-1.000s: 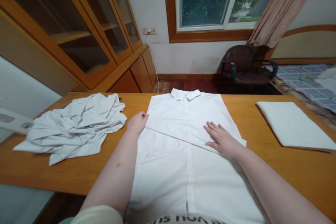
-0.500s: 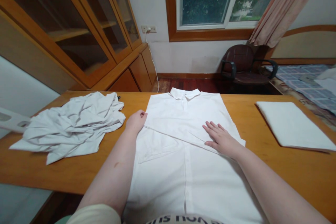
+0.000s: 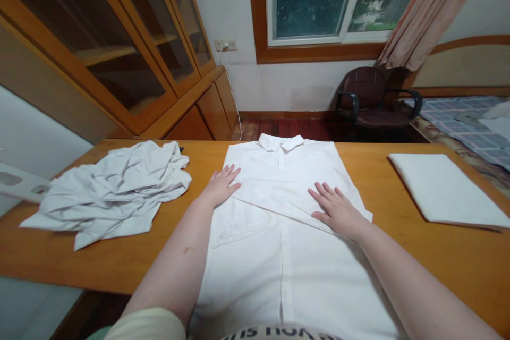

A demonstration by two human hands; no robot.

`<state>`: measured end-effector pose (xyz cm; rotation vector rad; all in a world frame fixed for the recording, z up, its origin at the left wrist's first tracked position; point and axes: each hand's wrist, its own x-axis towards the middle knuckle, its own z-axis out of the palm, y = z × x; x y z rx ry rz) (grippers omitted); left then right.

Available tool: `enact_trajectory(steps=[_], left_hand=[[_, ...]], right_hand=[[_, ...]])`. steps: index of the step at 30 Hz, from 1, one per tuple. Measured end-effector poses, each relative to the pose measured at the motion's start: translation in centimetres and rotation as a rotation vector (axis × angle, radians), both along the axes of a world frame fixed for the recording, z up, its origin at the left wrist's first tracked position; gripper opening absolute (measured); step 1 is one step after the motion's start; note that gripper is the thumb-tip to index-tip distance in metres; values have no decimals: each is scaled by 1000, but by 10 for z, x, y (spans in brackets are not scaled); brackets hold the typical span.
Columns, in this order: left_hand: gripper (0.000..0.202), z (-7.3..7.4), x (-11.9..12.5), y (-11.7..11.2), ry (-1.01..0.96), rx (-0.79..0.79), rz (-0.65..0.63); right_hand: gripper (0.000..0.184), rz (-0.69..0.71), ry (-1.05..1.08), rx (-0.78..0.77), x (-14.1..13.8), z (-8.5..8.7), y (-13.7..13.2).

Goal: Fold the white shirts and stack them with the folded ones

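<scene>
A white collared shirt [image 3: 255, 265] lies spread on the wooden table, its collar at the far edge and its front placket facing up. One sleeve is laid slantwise across the chest. My left hand [image 3: 222, 185] rests flat with fingers spread at the shirt's left side, by one end of the folded sleeve. On the right half of the chest, my right hand [image 3: 334, 207] also lies flat, fingers apart, beside the sleeve's upper edge. Neither hand grips any cloth. My forearms cover parts of the shirt's sides, and its lower end runs out of view beneath me.
On the left of the table [image 3: 175, 223] sits a crumpled heap of white cloth [image 3: 119, 186]. A neatly folded white cloth [image 3: 446, 186] lies at the right. Beyond the table stand a glass-fronted cabinet [image 3: 159, 85], an armchair [image 3: 366, 95] and a bed [image 3: 462, 122].
My left hand has opened from a pinch at the shirt's left edge and moved slightly right, flat onto the cloth. My right hand has stayed almost in place.
</scene>
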<state>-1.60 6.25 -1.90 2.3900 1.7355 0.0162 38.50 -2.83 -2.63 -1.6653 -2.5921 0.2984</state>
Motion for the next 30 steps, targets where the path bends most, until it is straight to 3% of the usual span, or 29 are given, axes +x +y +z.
enact_trajectory(steps=[12, 22, 30], left_hand=[[62, 2, 1, 2, 63, -43, 153], [62, 2, 0, 1, 46, -19, 153], [62, 3, 0, 0, 13, -19, 157]], right_hand=[[67, -282, -161, 22, 8, -3, 5], [62, -203, -39, 75, 26, -8, 15], [65, -320, -84, 113, 21, -4, 15]])
